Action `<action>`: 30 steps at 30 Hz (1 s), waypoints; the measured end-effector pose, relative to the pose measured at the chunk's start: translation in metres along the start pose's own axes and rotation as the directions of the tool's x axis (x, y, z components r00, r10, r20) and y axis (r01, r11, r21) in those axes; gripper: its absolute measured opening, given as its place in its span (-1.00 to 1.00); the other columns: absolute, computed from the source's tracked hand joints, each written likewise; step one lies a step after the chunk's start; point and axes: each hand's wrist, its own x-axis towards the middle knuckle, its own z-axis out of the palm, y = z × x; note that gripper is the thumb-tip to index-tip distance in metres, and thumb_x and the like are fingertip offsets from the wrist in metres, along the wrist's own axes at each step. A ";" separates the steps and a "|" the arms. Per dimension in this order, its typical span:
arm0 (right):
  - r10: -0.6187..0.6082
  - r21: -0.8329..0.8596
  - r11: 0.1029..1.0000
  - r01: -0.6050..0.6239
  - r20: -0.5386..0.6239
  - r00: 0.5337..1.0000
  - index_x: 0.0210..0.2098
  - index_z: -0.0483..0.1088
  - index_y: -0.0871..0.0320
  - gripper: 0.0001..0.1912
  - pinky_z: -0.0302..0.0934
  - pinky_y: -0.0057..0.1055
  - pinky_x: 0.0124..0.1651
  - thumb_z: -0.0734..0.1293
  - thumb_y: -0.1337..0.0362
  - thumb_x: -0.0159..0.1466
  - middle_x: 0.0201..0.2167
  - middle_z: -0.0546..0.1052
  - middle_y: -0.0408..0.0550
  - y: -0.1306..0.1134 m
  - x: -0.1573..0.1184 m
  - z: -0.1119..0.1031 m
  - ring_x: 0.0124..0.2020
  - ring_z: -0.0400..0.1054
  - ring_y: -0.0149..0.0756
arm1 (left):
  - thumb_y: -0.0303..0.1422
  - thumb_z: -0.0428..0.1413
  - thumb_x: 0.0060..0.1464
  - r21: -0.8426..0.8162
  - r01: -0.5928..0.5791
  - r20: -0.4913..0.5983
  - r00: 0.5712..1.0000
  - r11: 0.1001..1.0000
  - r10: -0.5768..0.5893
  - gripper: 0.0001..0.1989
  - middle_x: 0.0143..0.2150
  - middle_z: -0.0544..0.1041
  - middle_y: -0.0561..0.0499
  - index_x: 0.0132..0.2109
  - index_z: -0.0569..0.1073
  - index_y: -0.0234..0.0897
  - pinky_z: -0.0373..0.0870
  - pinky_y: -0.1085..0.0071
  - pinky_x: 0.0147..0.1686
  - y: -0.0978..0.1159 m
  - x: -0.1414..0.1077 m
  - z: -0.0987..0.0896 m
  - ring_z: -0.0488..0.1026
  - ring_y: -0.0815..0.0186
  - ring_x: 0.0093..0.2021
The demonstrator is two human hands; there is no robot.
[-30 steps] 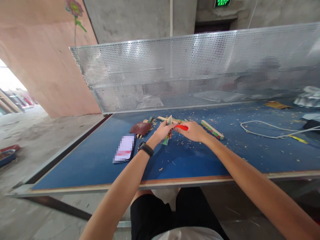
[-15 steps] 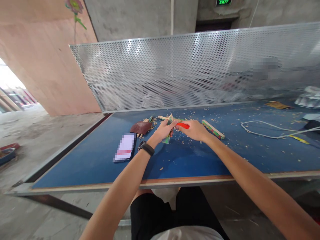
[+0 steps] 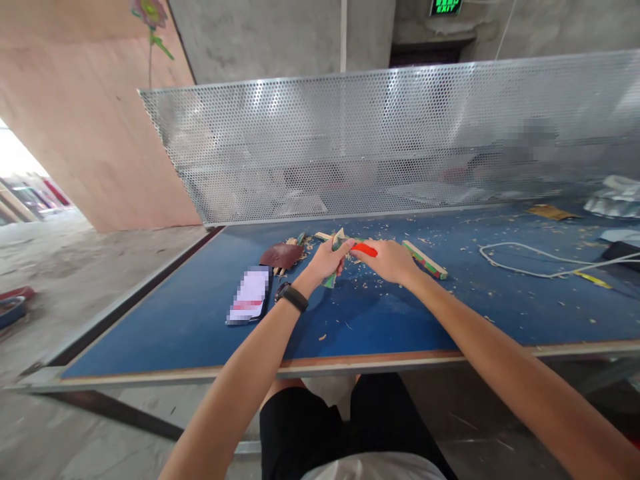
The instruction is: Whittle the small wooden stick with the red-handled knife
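Note:
My left hand (image 3: 326, 260) is closed around a short piece of wood (image 3: 339, 235). Its pale, pointed end sticks out above my fingers and a green-patterned end shows below them. My right hand (image 3: 394, 260) grips a red-handled knife (image 3: 365, 249) against the wood, close to my left thumb. I cannot make out its blade. Both hands are just above the blue tabletop (image 3: 175, 320). Right of my right hand lies a pale wooden strip (image 3: 425, 259) with green and red patterned sides.
A phone (image 3: 250, 293) lies left of my left wrist, below a brown leather-like piece (image 3: 281, 255) with sticks under it. Wood shavings (image 3: 380, 287) are scattered around. A white cord (image 3: 520, 267) loops at right. A perforated metal screen (image 3: 325, 153) borders the far edge.
Both hands stay together at nearly the same spot. The knife handle and my right hand have shifted very slightly left; the view has also moved a little.

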 end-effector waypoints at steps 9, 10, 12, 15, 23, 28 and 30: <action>-0.008 0.117 0.993 0.008 0.001 1.000 -0.05 0.64 0.02 -0.34 0.10 -0.28 -0.33 0.16 -0.34 0.43 -0.28 0.68 0.09 -0.002 -0.002 -0.004 -0.30 0.49 -0.05 | 0.03 0.10 0.39 0.057 -0.055 -0.016 0.998 0.997 0.056 -0.59 -0.59 0.34 0.18 -0.26 0.29 -0.18 0.24 0.45 -0.62 -0.009 0.004 0.006 0.30 0.44 -0.69; -0.020 0.138 0.990 0.018 0.016 1.000 -0.05 0.64 0.03 -0.33 0.12 -0.27 -0.32 0.17 -0.35 0.42 -0.28 0.67 0.09 0.000 -0.002 -0.005 -0.30 0.49 -0.06 | 0.01 0.11 0.39 0.046 -0.053 0.009 0.999 0.997 0.053 -0.60 -0.58 0.35 0.18 -0.26 0.30 -0.18 0.24 0.45 -0.62 -0.008 0.003 0.004 0.30 0.45 -0.68; -0.019 0.173 0.985 0.013 0.034 0.999 -0.02 0.62 0.05 -0.32 0.12 -0.27 -0.33 0.21 -0.37 0.38 -0.30 0.67 0.07 0.004 -0.002 -0.007 -0.33 0.47 -0.09 | -0.05 0.15 0.38 0.012 -0.042 0.045 0.998 0.999 0.042 -0.65 -0.56 0.34 0.18 -0.24 0.31 -0.19 0.24 0.46 -0.61 -0.005 0.001 0.002 0.30 0.47 -0.67; -0.023 0.226 0.974 0.016 0.029 0.999 -0.04 0.61 0.05 -0.35 0.10 -0.28 -0.35 0.28 -0.37 0.34 -0.36 0.64 0.00 0.006 -0.002 -0.009 -0.40 0.42 -0.15 | -0.15 0.19 0.38 -0.060 -0.023 0.085 0.996 0.998 0.028 -0.71 -0.52 0.33 0.20 -0.21 0.31 -0.20 0.23 0.47 -0.60 0.001 -0.003 -0.001 0.29 0.50 -0.66; -0.101 0.238 0.968 0.084 0.062 0.993 -0.12 0.71 0.03 -0.38 0.07 -0.26 -0.33 0.29 -0.33 0.36 -0.48 0.58 -0.06 0.009 -0.001 -0.012 -0.44 0.35 -0.20 | -0.12 0.24 0.32 -0.020 -0.029 0.140 0.990 0.999 0.031 -0.65 -0.51 0.35 0.18 -0.25 0.29 -0.20 0.22 0.44 -0.59 -0.003 0.000 -0.006 0.29 0.49 -0.63; -0.075 0.250 0.967 0.052 0.083 0.994 -0.01 0.72 0.02 -0.33 0.09 -0.26 -0.34 0.27 -0.36 0.37 -0.49 0.58 -0.06 0.011 -0.001 -0.012 -0.44 0.38 -0.17 | 0.01 0.24 0.29 0.071 -0.084 0.137 0.988 0.994 0.074 -0.58 -0.59 0.32 0.18 -0.26 0.31 -0.19 0.23 0.44 -0.60 -0.008 0.004 -0.007 0.26 0.45 -0.65; -0.045 0.246 0.969 0.026 0.071 0.996 0.02 0.72 0.01 -0.32 0.11 -0.26 -0.33 0.27 -0.36 0.36 -0.47 0.60 -0.04 0.011 -0.001 -0.011 -0.41 0.42 -0.13 | 0.03 0.22 0.31 0.103 -0.103 0.137 0.987 0.989 0.089 -0.57 -0.61 0.32 0.18 -0.28 0.30 -0.19 0.23 0.44 -0.59 -0.007 0.004 -0.007 0.27 0.45 -0.66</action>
